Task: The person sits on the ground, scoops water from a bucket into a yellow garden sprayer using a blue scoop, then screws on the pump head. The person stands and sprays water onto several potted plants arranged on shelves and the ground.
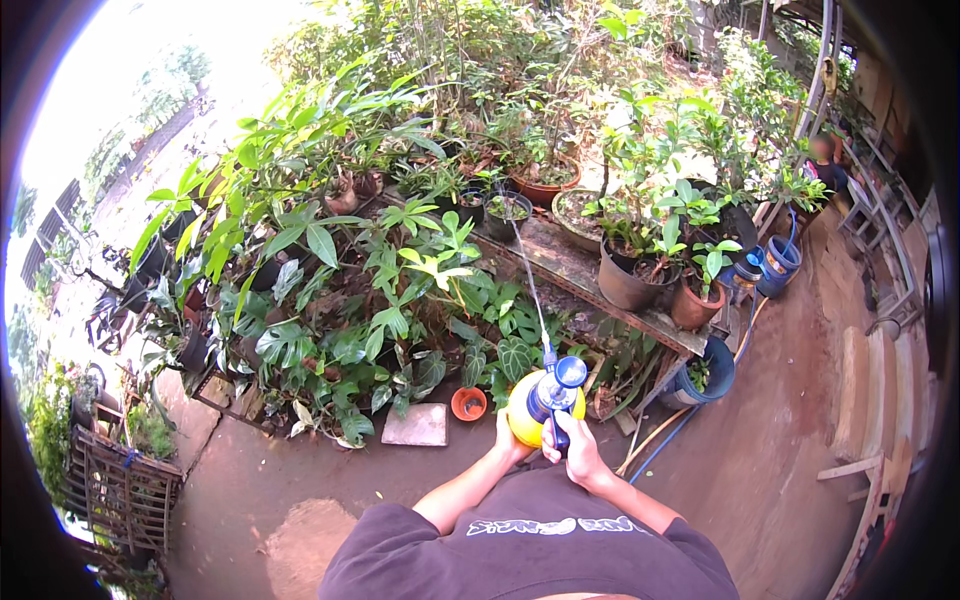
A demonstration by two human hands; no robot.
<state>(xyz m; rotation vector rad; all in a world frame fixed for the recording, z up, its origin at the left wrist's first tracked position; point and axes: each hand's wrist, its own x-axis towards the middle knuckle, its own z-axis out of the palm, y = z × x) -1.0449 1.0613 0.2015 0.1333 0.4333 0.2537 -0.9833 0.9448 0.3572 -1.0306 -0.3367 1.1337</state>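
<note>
Between my hands is a yellow pump spray bottle with a dark blue top, held in front of my chest. My left hand cups the yellow body from the left. Around the dark handle at its right side, my right hand is closed. A thin stream of water leaves the nozzle and runs up and away to a small dark pot with a low green plant on the shelf. Leafy potted plants crowd the area just beyond the bottle.
A plank shelf bears several pots, among them a grey pot. Below stand a blue bucket, a hose, an orange pot and a flat tile. Wooden steps line the right; a person is farther back.
</note>
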